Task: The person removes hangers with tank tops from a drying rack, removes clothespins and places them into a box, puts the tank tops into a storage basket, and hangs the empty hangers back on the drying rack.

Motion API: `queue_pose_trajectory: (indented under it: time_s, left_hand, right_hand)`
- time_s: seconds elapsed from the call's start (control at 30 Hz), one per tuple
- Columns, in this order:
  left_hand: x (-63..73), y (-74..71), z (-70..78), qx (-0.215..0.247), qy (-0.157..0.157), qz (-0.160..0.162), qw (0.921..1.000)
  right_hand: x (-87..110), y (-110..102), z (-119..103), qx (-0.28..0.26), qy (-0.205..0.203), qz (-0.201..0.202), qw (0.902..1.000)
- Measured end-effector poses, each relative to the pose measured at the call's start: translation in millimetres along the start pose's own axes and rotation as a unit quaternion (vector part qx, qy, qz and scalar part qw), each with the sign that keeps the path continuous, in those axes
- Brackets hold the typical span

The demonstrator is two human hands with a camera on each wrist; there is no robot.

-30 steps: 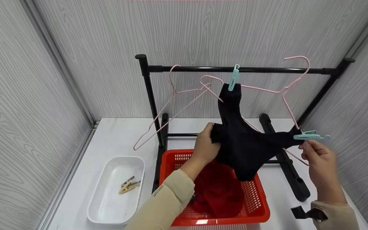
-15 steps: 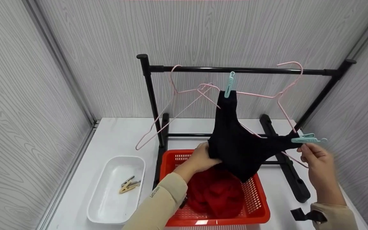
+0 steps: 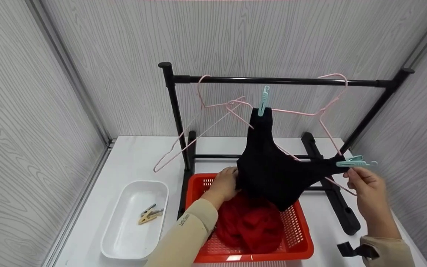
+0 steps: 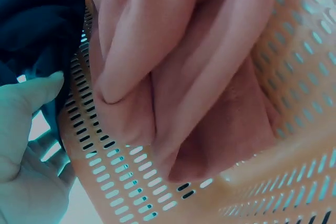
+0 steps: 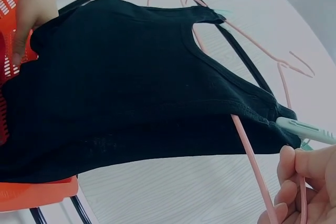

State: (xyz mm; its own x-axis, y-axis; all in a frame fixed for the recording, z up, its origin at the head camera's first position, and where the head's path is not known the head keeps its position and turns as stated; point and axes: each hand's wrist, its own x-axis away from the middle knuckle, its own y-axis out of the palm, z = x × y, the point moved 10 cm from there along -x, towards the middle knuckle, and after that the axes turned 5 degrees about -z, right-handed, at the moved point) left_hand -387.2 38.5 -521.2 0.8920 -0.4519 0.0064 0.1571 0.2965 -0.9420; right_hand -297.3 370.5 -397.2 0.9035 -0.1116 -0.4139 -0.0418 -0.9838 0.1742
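A black tank top [image 3: 272, 167] hangs tilted on a pink wire hanger [image 3: 298, 112]. One light-blue clothespin [image 3: 264, 102] clips its upper strap, another clothespin [image 3: 355, 162] the right strap. My left hand [image 3: 224, 185] holds the top's left side, with its thumb [image 4: 44, 90] on the dark cloth; its other fingers are partly hidden. At the right end, my right hand [image 3: 369, 187] grips the hanger just below the clothespin, with the pink wire running between thumb and fingers [image 5: 289, 166] in the right wrist view. The hanger's hook stands near the rack's bar.
Under the top stands a red perforated basket [image 3: 306, 237] with red cloth [image 3: 252, 226] in it. A black rack [image 3: 228, 79] spans the back, with a bare pink hanger [image 3: 178, 146] at its left. A white tray [image 3: 124, 218] at left holds wooden clothespins [image 3: 148, 217].
The hanger and tank top have come down and slightly left. My left hand has slid lower and left along the top's side. My right hand has shifted slightly left, keeping its grip.
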Motion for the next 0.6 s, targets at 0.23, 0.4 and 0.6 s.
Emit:
queue_pose_trajectory:
  time_s: [0.23,0.4,0.6]
  left_hand:
    - [-7.5,-4.5,-0.3,0.026,-0.008,0.064,0.9975]
    - [-8.1,-12.2,-1.7,0.034,-0.006,0.138,0.9898]
    - [-8.4,-14.8,1.2,0.078,-0.001,0.136,0.9877]
  right_hand:
    - [-0.2,-0.8,2.6,0.018,0.011,-0.001,0.9998]
    - [0.5,-1.4,5.4,0.042,0.022,0.002,0.9989]
    - [0.8,1.4,7.5,0.045,0.026,-0.017,0.9985]
